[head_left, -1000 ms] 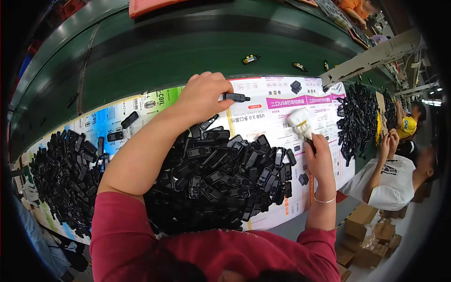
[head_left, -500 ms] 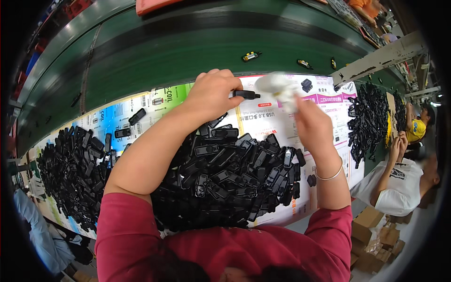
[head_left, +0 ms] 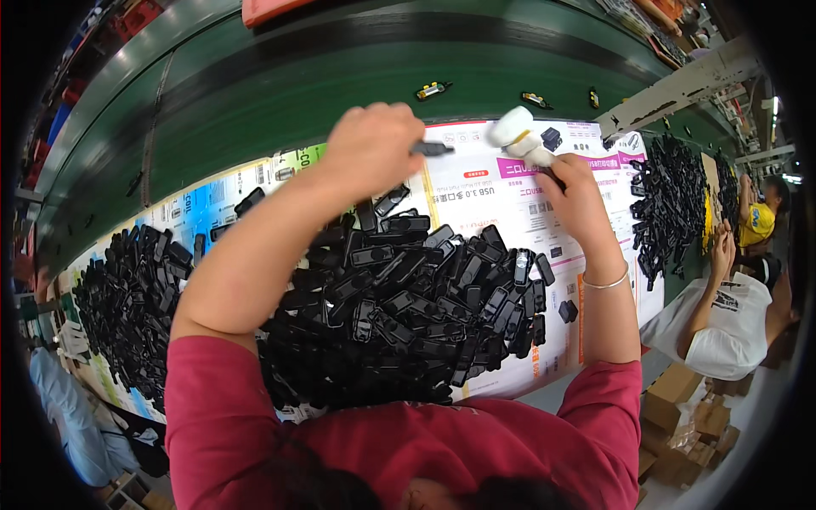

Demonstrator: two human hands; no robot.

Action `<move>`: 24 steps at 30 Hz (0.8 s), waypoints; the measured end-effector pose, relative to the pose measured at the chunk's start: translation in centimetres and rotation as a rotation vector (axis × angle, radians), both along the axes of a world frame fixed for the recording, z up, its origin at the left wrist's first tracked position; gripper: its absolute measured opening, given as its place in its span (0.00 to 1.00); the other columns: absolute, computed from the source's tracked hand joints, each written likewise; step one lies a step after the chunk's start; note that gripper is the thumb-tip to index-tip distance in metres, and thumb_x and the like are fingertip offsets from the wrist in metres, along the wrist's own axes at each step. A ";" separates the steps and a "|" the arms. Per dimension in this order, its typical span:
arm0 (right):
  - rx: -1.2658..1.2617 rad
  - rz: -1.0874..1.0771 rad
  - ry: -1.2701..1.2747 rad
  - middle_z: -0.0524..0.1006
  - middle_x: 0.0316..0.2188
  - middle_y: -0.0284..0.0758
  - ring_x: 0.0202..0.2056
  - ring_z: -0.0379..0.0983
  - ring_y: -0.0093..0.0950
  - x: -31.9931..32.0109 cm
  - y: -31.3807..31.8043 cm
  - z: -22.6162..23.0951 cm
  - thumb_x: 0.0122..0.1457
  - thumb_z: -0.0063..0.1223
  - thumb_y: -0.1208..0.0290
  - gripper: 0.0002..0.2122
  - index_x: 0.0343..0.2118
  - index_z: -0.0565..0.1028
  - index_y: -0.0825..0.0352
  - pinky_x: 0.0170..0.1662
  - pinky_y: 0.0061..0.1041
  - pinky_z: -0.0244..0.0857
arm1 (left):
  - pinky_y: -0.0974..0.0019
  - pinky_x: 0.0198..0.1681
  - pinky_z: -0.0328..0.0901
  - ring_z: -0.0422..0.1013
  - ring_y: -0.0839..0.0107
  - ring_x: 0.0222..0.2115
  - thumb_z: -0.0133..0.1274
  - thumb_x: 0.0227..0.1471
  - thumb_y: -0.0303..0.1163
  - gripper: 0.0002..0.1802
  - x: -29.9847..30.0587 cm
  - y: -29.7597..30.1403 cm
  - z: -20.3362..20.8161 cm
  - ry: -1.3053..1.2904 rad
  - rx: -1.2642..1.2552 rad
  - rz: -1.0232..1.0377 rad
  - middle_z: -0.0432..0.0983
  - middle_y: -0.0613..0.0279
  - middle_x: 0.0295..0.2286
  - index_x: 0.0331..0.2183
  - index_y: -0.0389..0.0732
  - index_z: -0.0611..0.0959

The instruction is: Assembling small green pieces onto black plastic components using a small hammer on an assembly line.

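Above the printed sheet's far edge, my left hand is closed around a small black plastic device, one end of which sticks out to the right, blurred. My right hand grips the dark handle of a white-headed mallet. The mallet's head is raised to the right of the device and apart from it. Below my hands lies a big heap of similar black devices, some with glossy faces up.
A green conveyor belt runs along the far side, carrying several small yellow-and-black parts. Printed sheets cover the table. Other black heaps lie left and right. A white beam and co-workers are at right.
My left hand has shifted slightly left with the device. The mallet, blurred and nearer the device before, is now clearer and farther from it. Parts on the belt have slid left.
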State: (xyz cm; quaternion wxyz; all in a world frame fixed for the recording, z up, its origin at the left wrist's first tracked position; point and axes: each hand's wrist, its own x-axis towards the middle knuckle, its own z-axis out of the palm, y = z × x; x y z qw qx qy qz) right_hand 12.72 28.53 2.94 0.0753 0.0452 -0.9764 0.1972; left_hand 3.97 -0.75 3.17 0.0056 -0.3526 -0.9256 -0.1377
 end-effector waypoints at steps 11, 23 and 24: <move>-0.130 0.648 0.001 0.75 0.37 0.37 0.41 0.71 0.39 0.4 -11.4 0.4 0.51 0.61 0.68 0.14 0.41 0.76 0.65 0.45 0.34 0.66 | 0.56 0.46 0.66 0.70 0.54 0.42 0.59 0.47 0.40 0.20 -6.9 -7.9 -3.3 0.437 0.088 0.428 0.75 0.57 0.41 0.43 0.43 0.80; -0.340 0.124 -0.100 0.77 0.39 0.43 0.40 0.74 0.40 -0.2 -6.2 -0.4 0.56 0.54 0.76 0.09 0.38 0.77 0.74 0.45 0.32 0.67 | 0.58 0.49 0.64 0.68 0.55 0.43 0.59 0.48 0.40 0.18 -6.3 -0.2 -2.8 -0.103 0.184 0.269 0.74 0.55 0.37 0.39 0.39 0.82; -0.463 0.038 -0.137 0.77 0.38 0.42 0.39 0.74 0.39 -0.1 -6.0 -0.5 0.56 0.54 0.76 0.09 0.38 0.77 0.74 0.44 0.31 0.68 | 0.58 0.47 0.64 0.69 0.56 0.41 0.59 0.48 0.39 0.16 -6.1 -0.1 -2.7 -0.140 0.221 0.251 0.74 0.56 0.35 0.38 0.39 0.82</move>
